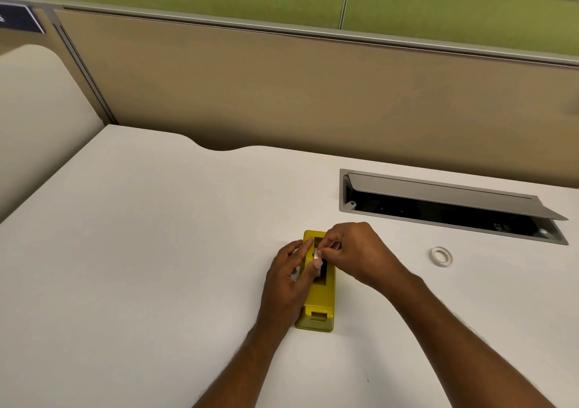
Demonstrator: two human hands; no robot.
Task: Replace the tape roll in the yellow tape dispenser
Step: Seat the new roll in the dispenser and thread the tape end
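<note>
Head view, single frame. Yellow tape dispenser [318, 295]: upright on the white desk [141, 235], near centre, long axis running away from the wearer, cutter end nearest, top slot open and dark inside. Left hand [288, 279]: wrapped against the dispenser's left side, fingers over the top edge, thumb at the slot; steadying grip on the body. Right hand [354, 251]: above the far end of the slot, fingertips drawn narrowly together on a small pale piece at the slot rim, probably a tape end or the roll's edge; too small to tell which. Tape roll [441, 255]: pale ring lying flat on the desk, well apart to the right of the dispenser, untouched. Open cable hatch [451, 207] set into the desk beyond it, lid tilted up. Brown partition [313, 94] behind the desk. Step in hand, as judged: working inside the slot, either freeing the old roll or seating and threading tape. Next move likely calls for a firm hold on the body and a clean pull along the slot toward the cutter.
</note>
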